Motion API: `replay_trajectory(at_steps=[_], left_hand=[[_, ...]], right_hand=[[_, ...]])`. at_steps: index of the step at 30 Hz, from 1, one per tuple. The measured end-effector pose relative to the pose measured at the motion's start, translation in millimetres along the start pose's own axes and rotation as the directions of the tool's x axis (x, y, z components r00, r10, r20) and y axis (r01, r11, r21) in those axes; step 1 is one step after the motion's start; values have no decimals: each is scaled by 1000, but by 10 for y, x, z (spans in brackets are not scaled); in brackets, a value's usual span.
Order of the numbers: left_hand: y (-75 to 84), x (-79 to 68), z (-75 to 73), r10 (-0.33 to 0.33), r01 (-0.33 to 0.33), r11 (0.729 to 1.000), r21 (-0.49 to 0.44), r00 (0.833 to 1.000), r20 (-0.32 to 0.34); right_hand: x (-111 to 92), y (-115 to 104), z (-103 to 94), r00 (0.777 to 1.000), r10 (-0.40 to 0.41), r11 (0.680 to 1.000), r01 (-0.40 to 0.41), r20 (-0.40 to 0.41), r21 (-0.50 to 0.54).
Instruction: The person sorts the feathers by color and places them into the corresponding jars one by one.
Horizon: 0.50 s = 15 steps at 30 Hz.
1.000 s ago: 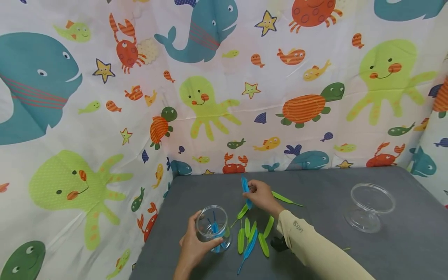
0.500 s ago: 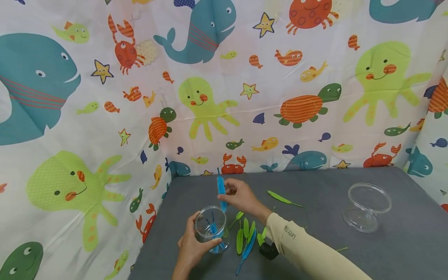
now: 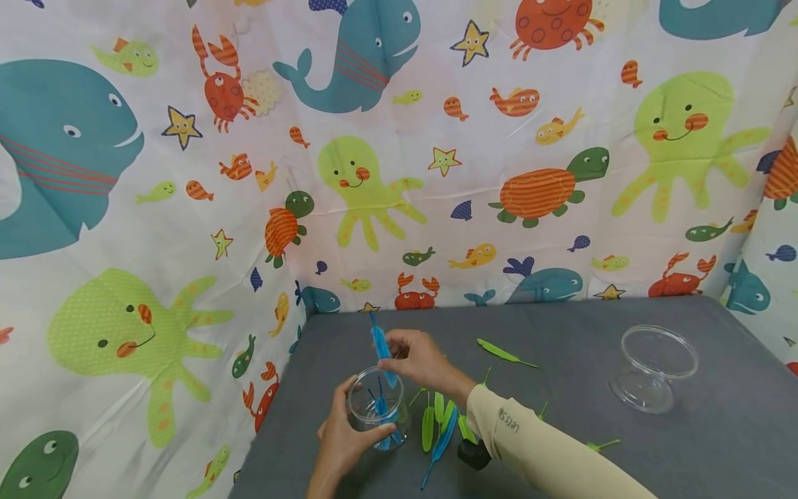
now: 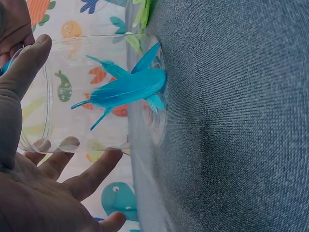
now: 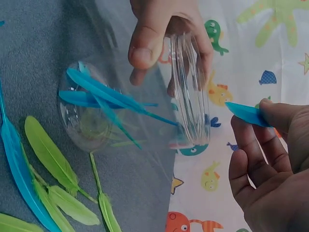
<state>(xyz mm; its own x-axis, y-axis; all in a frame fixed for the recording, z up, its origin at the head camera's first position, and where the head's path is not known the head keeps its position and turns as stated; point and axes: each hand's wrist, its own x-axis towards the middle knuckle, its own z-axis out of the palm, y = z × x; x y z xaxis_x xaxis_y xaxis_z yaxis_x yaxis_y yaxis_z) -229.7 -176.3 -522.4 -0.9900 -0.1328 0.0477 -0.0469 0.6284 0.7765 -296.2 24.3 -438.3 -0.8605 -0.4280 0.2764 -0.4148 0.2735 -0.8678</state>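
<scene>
My left hand (image 3: pixel 346 433) holds a clear jar (image 3: pixel 394 400) upright on the table, thumb and fingers around its side near the rim. Several blue feathers (image 4: pixel 130 87) stand and lean inside the jar, quill ends up. My right hand (image 3: pixel 424 357) pinches another blue feather (image 3: pixel 382 346) between thumb and fingers, its vane tip pointing down at the jar's mouth. In the right wrist view the tip of this blue feather (image 5: pixel 247 114) is a little outside the rim. Beside the jar lie several green feathers (image 3: pixel 427 430) and a blue feather (image 3: pixel 442 442).
A clear footed bowl (image 3: pixel 642 388) stands at the right of the grey table (image 3: pixel 561 326). One green feather (image 3: pixel 501 351) lies apart behind the pile, another (image 3: pixel 603 444) near the right sleeve (image 3: pixel 536 430). A sea-animal printed curtain (image 3: pixel 399 173) closes off the back and sides.
My right hand has moved left with the blue feather, from over the pile to above the jar's mouth, the feather now lower and tilted. My left hand stays on the jar.
</scene>
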Motion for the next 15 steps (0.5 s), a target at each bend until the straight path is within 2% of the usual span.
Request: replay_trajectory(at_steps=[15], left_hand=[[-18,2,-15,11,-11,1000,-25,1000,27]], right_hand=[[-14,-51,102,1000,20,999,-19,18,-25]])
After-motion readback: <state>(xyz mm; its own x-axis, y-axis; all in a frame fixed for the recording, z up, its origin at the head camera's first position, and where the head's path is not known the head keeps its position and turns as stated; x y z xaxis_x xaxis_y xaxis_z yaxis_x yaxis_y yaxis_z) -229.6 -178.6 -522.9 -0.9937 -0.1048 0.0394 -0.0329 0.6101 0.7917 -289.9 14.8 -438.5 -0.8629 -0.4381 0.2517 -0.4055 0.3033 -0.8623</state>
